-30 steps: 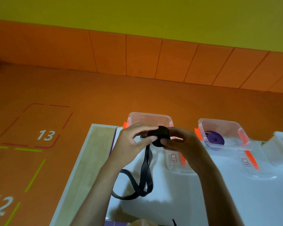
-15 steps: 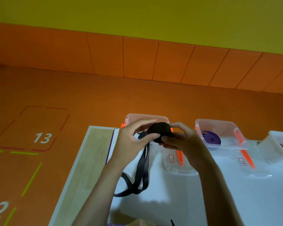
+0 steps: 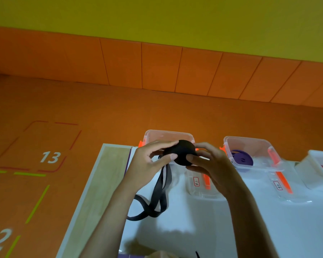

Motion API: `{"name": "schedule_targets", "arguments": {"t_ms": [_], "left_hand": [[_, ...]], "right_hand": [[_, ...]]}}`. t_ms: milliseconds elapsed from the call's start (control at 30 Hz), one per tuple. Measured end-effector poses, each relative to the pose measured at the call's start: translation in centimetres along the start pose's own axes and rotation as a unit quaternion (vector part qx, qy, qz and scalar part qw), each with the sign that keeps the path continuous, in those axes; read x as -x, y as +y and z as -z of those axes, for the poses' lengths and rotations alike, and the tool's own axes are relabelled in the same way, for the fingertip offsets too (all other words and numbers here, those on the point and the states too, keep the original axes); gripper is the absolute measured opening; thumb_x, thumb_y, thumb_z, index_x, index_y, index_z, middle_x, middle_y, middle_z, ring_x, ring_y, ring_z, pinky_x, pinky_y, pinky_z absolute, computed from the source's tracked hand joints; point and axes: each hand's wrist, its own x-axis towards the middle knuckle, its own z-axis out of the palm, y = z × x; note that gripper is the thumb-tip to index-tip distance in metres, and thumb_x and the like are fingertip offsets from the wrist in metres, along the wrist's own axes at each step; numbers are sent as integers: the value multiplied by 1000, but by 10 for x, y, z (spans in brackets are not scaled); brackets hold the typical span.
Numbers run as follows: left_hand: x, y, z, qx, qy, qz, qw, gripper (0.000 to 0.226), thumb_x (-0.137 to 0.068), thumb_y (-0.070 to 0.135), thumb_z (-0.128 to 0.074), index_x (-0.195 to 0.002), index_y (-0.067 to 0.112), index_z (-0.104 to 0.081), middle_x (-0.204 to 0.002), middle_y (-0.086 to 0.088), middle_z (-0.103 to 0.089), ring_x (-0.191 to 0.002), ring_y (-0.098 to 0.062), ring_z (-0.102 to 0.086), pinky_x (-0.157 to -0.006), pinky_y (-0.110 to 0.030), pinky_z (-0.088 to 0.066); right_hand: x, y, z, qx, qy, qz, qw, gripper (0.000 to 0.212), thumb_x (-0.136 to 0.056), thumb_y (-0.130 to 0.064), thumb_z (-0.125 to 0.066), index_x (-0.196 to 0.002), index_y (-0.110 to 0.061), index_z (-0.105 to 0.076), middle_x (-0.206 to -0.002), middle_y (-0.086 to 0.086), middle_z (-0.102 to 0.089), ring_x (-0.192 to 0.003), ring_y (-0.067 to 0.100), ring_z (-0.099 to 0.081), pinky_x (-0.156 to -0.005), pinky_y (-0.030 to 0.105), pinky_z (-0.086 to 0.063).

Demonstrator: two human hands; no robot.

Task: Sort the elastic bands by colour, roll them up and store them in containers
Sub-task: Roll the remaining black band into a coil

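Pinching round black band roll, left hand, right hand, flat tail dangling

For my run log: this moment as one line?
phase: rolling | left hand: grips black roll | right hand: grips black roll | tail: hangs to table | purple roll: in container

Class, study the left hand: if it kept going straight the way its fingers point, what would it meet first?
The left hand points rightward, so it would press into the black band roll it pinches, with the right hand gripping the far side. Depth from one view is uncertain.
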Motion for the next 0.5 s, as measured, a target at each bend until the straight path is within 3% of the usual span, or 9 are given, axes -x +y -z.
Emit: {"name": "schedule_targets", "arguments": {"t_ms": [133,233,367,500], "left_hand": [[-1,7,-6,58,58,-13,997,27,-93,6,-79,-118,17,-76,-117,7,-77,-113,-11,-73,-92,-17,-56],[-3,14,-5,54,57,-35,996,26,-95,9,-77,-117,23,-79,-120,4,-77,-119,-15,-71,-95,-20,-55],[-5,17,2,-11,15,-50,999,25,-96,23,-74,-116,35,-78,-120,15,-77,-123,-14,-68,-103,-27,-53],[-4,19,-6,-22,8,-62,998,28,-99,23,-72,-122,39,-76,-125,17,-75,-127,-15,-67,-107,-30,-52]], "right_hand": [[0,3,-9,-137,-29,-8,990,41,-81,-18,-84,-116,-4,-67,-122,22,-74,-115,38,-72,-87,36,-63],[1,4,-18,-181,-56,-13,982,41,-80,-11,-87,-112,3,-66,-123,26,-72,-117,41,-71,-90,37,-62],[2,-5,-20,41,-25,4,999,40,-75,-28,-85,-109,-11,-73,-109,3,-77,-109,29,-74,-82,27,-61],[5,-15,-17,12,-7,39,999,35,-80,-29,-83,-112,-18,-75,-109,3,-77,-104,28,-76,-75,30,-63]]}}
